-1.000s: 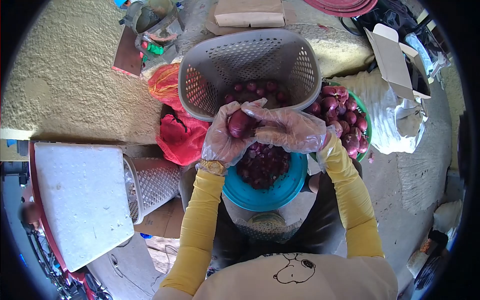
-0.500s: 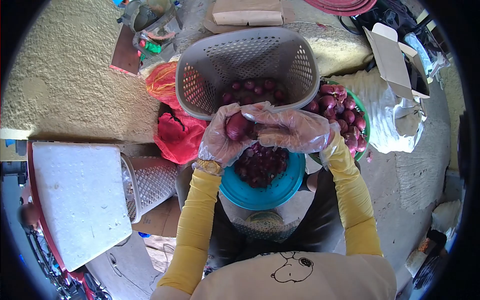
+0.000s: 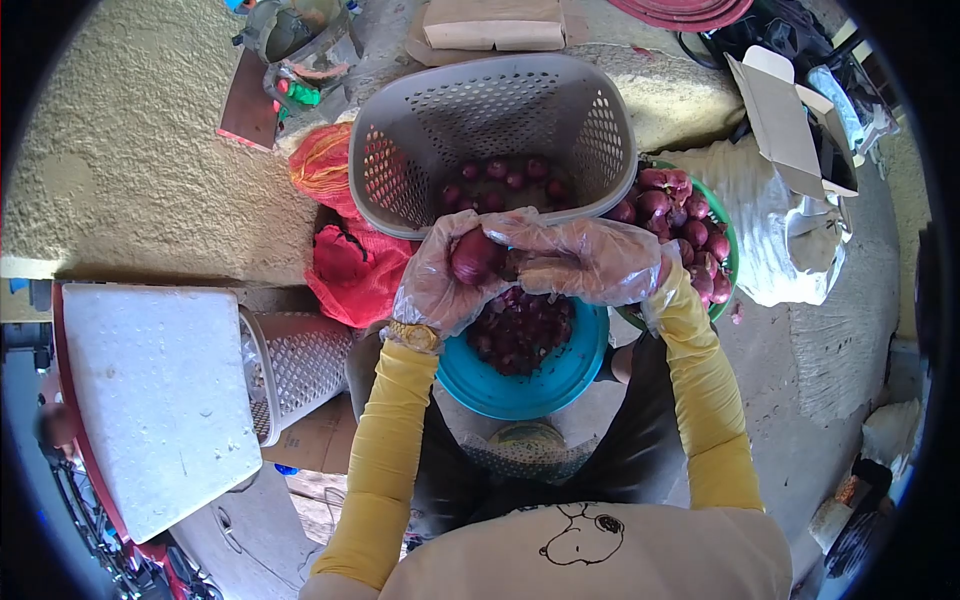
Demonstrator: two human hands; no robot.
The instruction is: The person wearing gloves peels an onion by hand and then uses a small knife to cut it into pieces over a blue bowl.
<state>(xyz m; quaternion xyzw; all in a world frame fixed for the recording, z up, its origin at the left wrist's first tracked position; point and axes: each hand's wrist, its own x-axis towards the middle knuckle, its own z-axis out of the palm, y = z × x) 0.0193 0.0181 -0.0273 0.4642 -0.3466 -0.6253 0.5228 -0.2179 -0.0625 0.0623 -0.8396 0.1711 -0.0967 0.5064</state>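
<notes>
A red onion [image 3: 477,257] rests in my left hand [image 3: 437,272], whose fingers curl around it. My right hand [image 3: 583,258] reaches in from the other side, its fingertips and thumb pinched at the onion's end. Clear plastic gloves cover both hands. Directly beneath them sits a blue basin [image 3: 520,398] containing dark red onion skins [image 3: 520,335]. Beyond the hands, a grey-brown perforated basket [image 3: 490,110] has several onions [image 3: 495,185] at its bottom. To the right, a green basket [image 3: 733,245] is heaped with red onions [image 3: 690,225], partly hidden by my right forearm.
Red mesh sacks [image 3: 350,265] lie left of the large basket. A white foam board [image 3: 160,400] and a pale perforated bin [image 3: 305,370] stand at left. On the right are a white sack [image 3: 745,200] and an opened cardboard box [image 3: 785,120].
Almost nothing differs. Both hands keep the same hold at the onion, and the whole view has shifted very slightly.
</notes>
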